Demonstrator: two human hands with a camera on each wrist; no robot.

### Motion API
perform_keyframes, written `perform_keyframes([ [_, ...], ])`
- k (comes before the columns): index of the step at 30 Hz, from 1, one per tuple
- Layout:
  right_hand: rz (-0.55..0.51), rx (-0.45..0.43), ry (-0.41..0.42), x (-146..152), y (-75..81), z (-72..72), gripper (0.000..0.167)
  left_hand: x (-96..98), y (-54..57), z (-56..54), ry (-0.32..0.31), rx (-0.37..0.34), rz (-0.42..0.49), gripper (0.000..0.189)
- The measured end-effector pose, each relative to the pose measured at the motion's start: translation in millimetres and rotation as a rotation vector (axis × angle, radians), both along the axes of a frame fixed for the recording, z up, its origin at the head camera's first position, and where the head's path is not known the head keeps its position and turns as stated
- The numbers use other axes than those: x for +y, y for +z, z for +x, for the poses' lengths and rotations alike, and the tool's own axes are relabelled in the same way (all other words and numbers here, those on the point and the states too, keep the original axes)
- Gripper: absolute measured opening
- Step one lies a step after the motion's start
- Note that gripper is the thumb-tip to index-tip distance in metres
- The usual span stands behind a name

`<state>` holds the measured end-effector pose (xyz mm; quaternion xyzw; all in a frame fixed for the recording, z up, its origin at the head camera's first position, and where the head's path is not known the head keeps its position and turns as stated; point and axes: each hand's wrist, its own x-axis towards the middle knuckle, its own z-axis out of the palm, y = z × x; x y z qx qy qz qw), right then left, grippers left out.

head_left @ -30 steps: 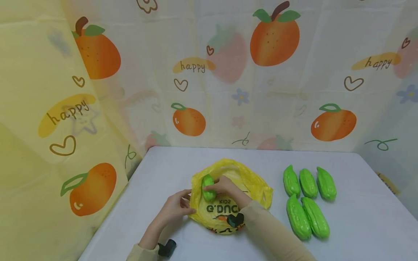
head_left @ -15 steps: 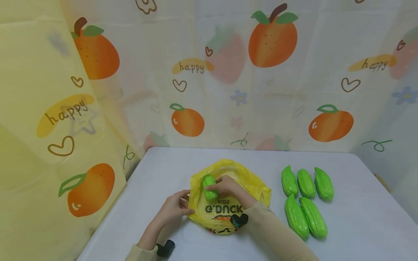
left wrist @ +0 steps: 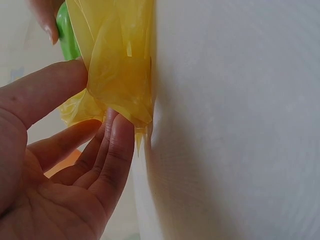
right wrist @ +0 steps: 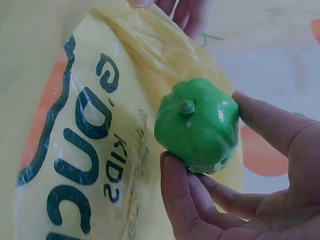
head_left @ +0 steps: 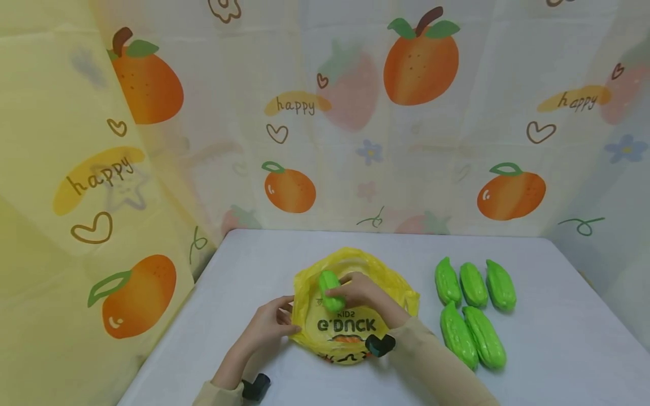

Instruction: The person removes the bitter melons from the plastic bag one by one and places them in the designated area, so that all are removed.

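Observation:
My right hand (head_left: 358, 288) holds a glossy, ridged green toy gourd (head_left: 331, 290) over the mouth of a yellow plastic bag (head_left: 350, 260). In the right wrist view, thumb and fingers grip the sides of the gourd (right wrist: 197, 127), and its small stem nub faces the camera. At the bag's left edge is my left hand (head_left: 271, 321). The left wrist view has its thumb and fingers on either side of the crumpled bag edge (left wrist: 120, 75), gripping it. Dark printed lettering shows on the bag.
Several matching green gourds lie on the white table (head_left: 244, 259) right of the bag: three in a back row, including one gourd (head_left: 474, 285), and two in front, including another gourd (head_left: 484, 338). A fruit-printed cloth (head_left: 345, 141) hangs behind the table.
My right hand has shifted slightly right with the gourd, away from the bag's left edge. My left hand stays at that edge. The head view has drifted a little.

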<state>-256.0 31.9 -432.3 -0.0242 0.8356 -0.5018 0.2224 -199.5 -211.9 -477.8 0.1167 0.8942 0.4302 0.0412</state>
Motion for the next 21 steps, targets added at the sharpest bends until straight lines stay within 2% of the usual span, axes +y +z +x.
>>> perform_keyframes([
  [5, 0.013, 0.012, 0.001, 7.9, 5.7, 5.3, 0.071, 0.5, 0.3, 0.7, 0.012, -0.003, -0.01, 0.07],
  [13, 0.09, 0.072, 0.001, 24.9, 14.5, 10.4, 0.072, 1.5, 1.5, 1.3, 0.021, -0.005, -0.017, 0.07],
  [21, 0.066, 0.063, -0.023, 44.6, 20.4, 16.1, 0.072, 2.1, -0.8, 0.0, 0.019, 0.001, -0.018, 0.071],
])
